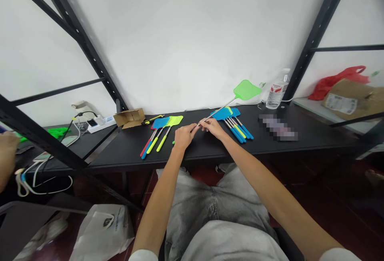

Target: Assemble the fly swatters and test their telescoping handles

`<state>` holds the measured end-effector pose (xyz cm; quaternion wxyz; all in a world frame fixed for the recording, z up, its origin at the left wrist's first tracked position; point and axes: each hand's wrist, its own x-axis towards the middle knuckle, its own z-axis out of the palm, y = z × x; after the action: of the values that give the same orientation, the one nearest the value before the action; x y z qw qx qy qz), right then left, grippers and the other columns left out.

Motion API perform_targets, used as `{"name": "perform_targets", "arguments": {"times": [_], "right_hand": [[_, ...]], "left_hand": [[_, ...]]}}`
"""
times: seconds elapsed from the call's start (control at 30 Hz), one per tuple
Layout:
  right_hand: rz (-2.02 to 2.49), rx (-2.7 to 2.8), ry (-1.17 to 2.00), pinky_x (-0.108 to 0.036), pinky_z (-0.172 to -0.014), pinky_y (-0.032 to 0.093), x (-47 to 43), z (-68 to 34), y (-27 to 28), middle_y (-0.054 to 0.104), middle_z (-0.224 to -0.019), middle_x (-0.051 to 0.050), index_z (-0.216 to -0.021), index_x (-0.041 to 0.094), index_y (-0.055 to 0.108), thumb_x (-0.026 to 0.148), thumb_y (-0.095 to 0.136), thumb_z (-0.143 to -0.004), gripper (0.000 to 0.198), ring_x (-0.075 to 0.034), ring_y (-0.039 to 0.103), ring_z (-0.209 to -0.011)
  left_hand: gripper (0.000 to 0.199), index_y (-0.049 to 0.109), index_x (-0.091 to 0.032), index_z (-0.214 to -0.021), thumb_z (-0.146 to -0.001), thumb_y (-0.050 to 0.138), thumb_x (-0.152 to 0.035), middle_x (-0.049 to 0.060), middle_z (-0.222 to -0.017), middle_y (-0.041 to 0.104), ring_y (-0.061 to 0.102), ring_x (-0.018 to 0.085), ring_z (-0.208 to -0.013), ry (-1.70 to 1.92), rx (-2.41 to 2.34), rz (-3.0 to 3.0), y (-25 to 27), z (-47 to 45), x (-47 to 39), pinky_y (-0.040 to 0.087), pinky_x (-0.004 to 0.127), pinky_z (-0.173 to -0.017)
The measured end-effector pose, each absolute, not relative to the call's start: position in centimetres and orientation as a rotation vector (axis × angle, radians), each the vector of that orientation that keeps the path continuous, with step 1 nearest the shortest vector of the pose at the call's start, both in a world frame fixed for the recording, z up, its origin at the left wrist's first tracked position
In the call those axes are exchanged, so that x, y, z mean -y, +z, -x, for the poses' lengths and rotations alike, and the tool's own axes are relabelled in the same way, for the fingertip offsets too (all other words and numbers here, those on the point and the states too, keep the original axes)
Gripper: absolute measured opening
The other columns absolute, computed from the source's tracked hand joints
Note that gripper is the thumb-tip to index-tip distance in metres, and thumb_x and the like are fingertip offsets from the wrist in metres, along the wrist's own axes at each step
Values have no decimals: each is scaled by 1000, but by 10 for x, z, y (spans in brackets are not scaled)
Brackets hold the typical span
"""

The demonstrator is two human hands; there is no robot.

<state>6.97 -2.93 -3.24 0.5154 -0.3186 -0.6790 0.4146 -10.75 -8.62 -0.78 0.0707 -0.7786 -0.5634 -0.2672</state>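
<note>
A green fly swatter [246,90] with a thin metal rod is held slantwise over the black table, its head up to the right. My left hand [183,136] is closed around its handle end, and only a bit of green shows past the hand. Close beside it, my right hand [211,127] pinches the metal rod. To the left lie several fly swatters with red, blue and yellow handles, among them a yellow fly swatter [175,121]. On the right, next to my right hand, rests a pile of mostly blue fly swatters [222,114].
A small open cardboard box [129,118] and a yellow-black cutter [154,119] are at the back left. A water bottle [276,90] stands at the back right, near a blurred item [277,127]. Black metal shelf posts [318,33] frame the table. Another person's hand [8,153] shows far left.
</note>
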Motion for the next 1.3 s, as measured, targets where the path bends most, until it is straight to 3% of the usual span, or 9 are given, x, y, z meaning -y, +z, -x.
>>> {"name": "perform_targets", "arguments": {"times": [0.33, 0.93, 1.17, 1.3], "right_hand": [[878, 1388, 1050, -25, -52, 41, 26, -70, -35, 73, -76, -9, -73, 18, 72, 65, 69, -74, 47, -15, 58, -63], [892, 848, 842, -22, -42, 37, 22, -76, -31, 65, -60, -5, -67, 16, 67, 63, 66, -77, 48, -11, 52, -52], [828, 1106, 890, -21, -41, 34, 26, -79, -31, 69, -71, -5, -80, 17, 68, 67, 62, -79, 50, -10, 53, -51], [763, 1422, 919, -22, -45, 38, 30, -74, -32, 72, -78, -6, -83, 18, 71, 65, 65, -79, 47, -11, 56, -55]], "left_hand": [[49, 69, -34, -119, -98, 32, -60, 7, -100, 75, 68, 23, -94, -738, 1729, 2312, -9, 104, 83, 40, 27, -73], [40, 74, -34, -113, -95, 46, -57, 4, -93, 77, 68, 21, -88, -843, 1661, 2399, -16, 121, 75, 38, 27, -71], [36, 71, -29, -112, -96, 46, -50, 5, -88, 75, 68, 22, -86, -815, 1677, 2320, -13, 118, 81, 38, 27, -70], [32, 66, -30, -119, -97, 48, -44, 3, -95, 75, 68, 20, -87, -806, 1635, 2308, -10, 113, 85, 38, 27, -69]]}}
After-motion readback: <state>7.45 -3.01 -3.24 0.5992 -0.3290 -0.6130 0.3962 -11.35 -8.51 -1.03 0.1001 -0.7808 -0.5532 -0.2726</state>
